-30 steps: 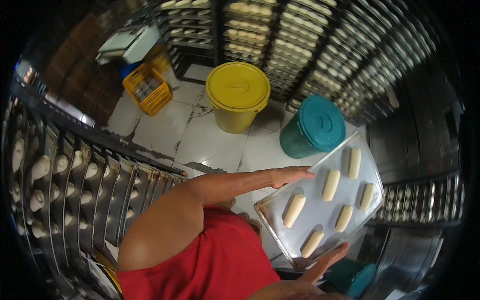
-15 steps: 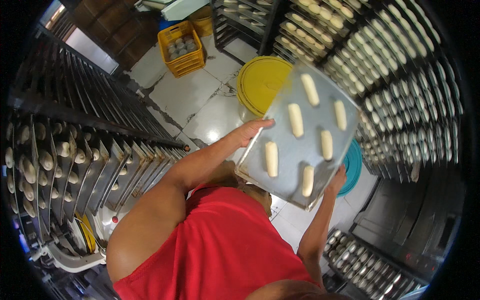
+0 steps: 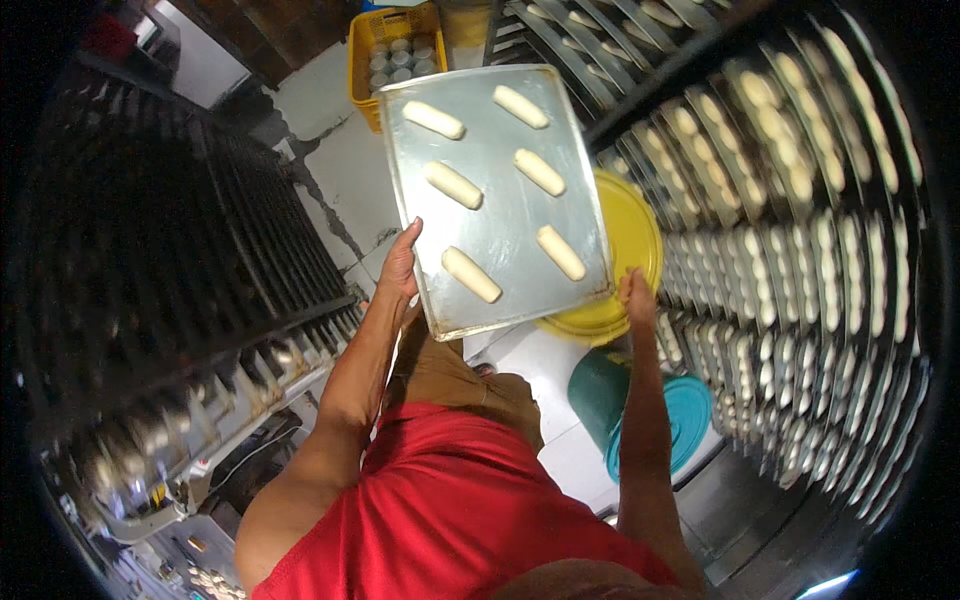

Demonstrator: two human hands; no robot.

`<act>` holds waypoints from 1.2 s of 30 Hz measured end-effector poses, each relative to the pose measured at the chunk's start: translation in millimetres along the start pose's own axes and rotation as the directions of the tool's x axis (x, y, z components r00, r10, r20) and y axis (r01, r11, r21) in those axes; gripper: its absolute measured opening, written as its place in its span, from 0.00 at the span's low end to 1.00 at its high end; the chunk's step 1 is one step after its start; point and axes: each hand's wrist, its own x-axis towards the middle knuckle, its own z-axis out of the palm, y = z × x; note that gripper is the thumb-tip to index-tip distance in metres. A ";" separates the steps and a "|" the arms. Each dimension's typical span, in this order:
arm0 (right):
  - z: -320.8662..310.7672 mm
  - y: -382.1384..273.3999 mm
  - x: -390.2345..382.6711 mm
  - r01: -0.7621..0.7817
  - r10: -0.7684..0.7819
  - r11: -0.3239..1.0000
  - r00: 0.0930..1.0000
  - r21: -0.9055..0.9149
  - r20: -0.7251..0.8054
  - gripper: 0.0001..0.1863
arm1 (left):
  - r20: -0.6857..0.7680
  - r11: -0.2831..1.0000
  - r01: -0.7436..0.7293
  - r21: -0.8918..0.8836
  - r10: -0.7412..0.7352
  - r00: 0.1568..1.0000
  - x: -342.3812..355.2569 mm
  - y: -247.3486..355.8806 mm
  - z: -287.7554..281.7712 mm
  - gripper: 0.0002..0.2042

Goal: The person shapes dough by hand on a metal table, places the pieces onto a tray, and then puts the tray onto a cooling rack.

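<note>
I'm seeing left rack (image 3: 130, 230), then floor (image 3: 350, 160) showing before the tray (image 3: 510, 235). Left hand (image 3: 400, 265) is pinching tray's left edge, thumb on top. Tray is lying ahead, long axis pointing away, carrying six rolls (image 3: 453, 185). Right hand (image 3: 637, 295) is sitting curled at near-right corner; grip, I can't tell. Yellow bin (image 3: 635, 235) is showing past that edge, right racks (image 3: 680, 75) standing beyond.

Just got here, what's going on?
A person's left hand grips the left edge of a metal baking tray; the right hand is at its near right corner, though contact is unclear. Six pale dough logs lie on it in two columns of three. The tray partly hides a yellow lidded bin, with a loaded rack to the right.
</note>
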 end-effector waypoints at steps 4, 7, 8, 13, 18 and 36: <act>41.9 27.3 52.1 0.131 -0.075 0.793 0.990 -0.595 0.118 0.40 | -0.067 0.998 -0.062 -0.031 0.060 0.996 102.9 31.3 -36.0 0.20; 62.7 32.7 68.9 0.071 0.043 0.710 0.989 -0.700 0.144 0.47 | -0.154 0.998 -0.050 -0.049 0.042 0.987 181.2 50.5 -50.9 0.18; 71.4 20.7 65.8 0.008 0.127 0.727 0.981 -0.687 0.146 0.49 | -0.164 0.997 -0.059 -0.055 0.049 0.985 202.5 54.4 -51.2 0.17; 101.7 24.2 54.2 -0.014 0.164 0.790 0.968 -0.613 0.188 0.46 | -0.203 0.995 -0.065 -0.082 0.047 0.978 305.1 50.3 -45.7 0.18; 117.6 21.8 47.8 0.044 0.144 0.723 0.966 -0.690 0.213 0.49 | -0.210 0.991 -0.030 -0.132 0.002 0.978 363.9 30.3 -45.2 0.20; 107.5 27.9 36.1 0.057 0.231 0.680 0.930 -0.731 0.287 0.55 | -0.204 0.984 -0.032 -0.178 -0.005 0.979 437.9 -13.8 -44.1 0.21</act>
